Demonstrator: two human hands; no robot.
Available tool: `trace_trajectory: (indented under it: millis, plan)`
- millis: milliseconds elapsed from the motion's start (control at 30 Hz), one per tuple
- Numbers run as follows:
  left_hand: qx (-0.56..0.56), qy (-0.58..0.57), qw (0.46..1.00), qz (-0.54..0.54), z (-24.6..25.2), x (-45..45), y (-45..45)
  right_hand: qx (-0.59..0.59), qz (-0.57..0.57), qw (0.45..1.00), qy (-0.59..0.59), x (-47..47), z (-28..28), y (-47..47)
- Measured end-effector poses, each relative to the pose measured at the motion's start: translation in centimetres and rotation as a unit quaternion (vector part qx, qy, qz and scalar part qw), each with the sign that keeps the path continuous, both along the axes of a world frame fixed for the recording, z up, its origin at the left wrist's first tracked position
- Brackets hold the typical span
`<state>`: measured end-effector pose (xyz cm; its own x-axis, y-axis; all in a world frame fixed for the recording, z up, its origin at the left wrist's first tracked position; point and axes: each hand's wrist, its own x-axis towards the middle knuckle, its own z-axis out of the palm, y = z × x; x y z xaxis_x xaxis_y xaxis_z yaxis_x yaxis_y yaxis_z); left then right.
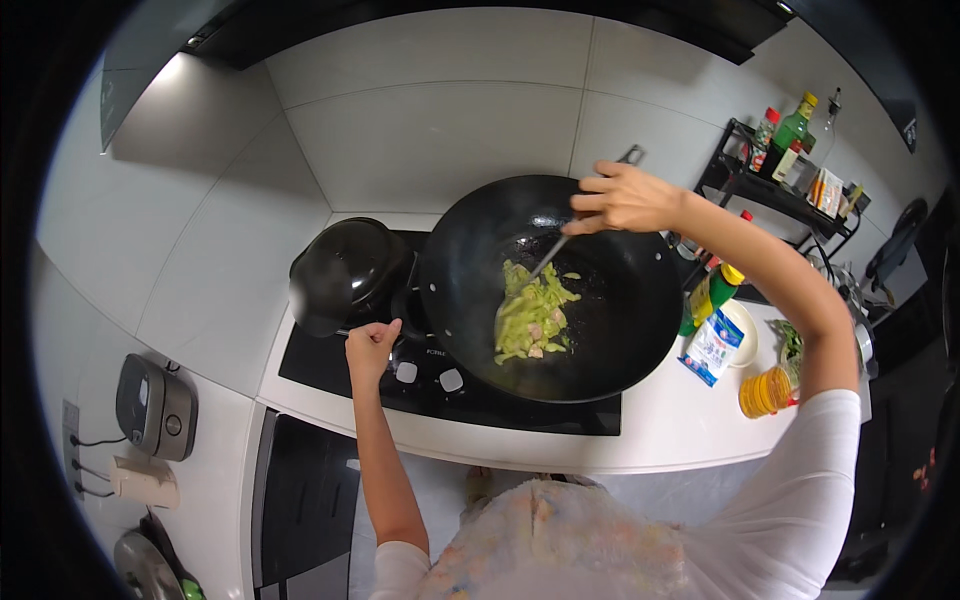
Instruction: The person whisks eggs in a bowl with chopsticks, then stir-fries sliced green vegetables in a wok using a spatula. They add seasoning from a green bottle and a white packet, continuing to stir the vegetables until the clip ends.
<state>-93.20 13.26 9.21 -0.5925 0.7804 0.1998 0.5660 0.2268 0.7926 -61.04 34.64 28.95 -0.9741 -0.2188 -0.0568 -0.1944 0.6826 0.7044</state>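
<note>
A large black wok [622,322] stands on the black glass gas hob [495,405]. Chopped green vegetable with pale pieces of meat [536,319] lies left of the middle of its bowl. My right hand [626,199] is over the wok's far side and grips a metal spatula [551,255]. The spatula's blade is blurred among the food, and its handle end sticks out above my hand. At the wok's left side, my left hand [371,349] is closed by the rivets, seemingly around the wok's handle, which is mostly hidden.
A lidded black pot [349,262] stands left of the wok. To the right are a green bottle [706,300], a seasoning packet [712,346], a plate [745,330] and a yellow-orange jar [765,394]. A black rack [765,184] holds several bottles. A rice cooker [157,409] sits far left.
</note>
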Motion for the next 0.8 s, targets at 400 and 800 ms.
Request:
trace_trajectory:
  millis: [400, 800]
  plan:
    - [-0.001, -0.011, 0.998, -0.065, -0.2, -1.6, 0.0, -0.274, -0.632, 0.67, -0.276, 0.5, 5.1, -11.4]
    - [0.01, 0.003, 0.99, -0.142, -0.7, -1.7, 1.2, -0.235, -0.641, 0.726, 0.086, -0.1, -8.8, -9.2]
